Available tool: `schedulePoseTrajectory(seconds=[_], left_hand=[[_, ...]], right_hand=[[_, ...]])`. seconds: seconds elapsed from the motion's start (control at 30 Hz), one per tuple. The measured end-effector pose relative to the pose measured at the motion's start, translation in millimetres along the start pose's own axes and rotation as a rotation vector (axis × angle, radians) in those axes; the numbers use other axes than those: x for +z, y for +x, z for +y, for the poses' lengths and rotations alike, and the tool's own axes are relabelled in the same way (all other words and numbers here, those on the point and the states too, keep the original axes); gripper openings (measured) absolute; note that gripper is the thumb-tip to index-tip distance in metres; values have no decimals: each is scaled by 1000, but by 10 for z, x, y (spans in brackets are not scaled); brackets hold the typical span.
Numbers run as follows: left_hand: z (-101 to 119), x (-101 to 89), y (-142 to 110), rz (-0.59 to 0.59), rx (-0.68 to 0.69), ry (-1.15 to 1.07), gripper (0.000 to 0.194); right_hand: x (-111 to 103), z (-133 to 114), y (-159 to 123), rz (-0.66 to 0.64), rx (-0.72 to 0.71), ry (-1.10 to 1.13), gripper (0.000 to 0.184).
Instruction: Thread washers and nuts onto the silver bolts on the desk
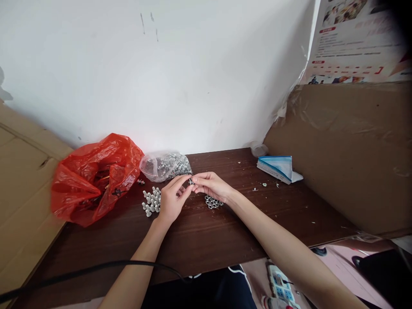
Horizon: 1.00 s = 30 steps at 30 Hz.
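Over the dark brown table, my left hand and my right hand meet fingertip to fingertip. Both are closed in a pinch on a small black-and-silver ring-shaped part, whose exact kind is too small to make out. Just below my right hand lies a cluster of silver hex nuts. To the left of my left hand stand several small whitish-grey pieces with knobbed ends. A clear plastic bag of small metal parts rests behind my hands.
At the left sits an open red plastic bag with dark items inside. A blue-and-white packet and scattered scraps lie at the right. Cardboard panels flank the table, a white wall backs it. A black cable crosses the lower left.
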<state>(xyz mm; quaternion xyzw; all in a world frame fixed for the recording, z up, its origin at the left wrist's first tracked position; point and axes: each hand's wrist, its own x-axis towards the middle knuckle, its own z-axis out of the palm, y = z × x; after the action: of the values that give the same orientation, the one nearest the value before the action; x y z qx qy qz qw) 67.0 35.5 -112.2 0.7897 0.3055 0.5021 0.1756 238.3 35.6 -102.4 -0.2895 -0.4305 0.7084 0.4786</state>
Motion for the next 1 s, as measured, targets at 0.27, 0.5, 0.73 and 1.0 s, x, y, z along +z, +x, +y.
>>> schedulePoseTrajectory(seconds=[0.27,0.5,0.73,1.0], left_hand=[[-12,-1,2,12,4,-2,26],[-13,1,4,27,23,-7,26],[-27,0,8,46,31,9,26],[-42,-4,4,69,53,28,26]], right_hand=[[31,-2,2,39,-25,-18,25],[20,13,5,44,-46,-37,25],[41,22,22,44,-72,-41,25],[43,14,14,37,-74,-50,26]])
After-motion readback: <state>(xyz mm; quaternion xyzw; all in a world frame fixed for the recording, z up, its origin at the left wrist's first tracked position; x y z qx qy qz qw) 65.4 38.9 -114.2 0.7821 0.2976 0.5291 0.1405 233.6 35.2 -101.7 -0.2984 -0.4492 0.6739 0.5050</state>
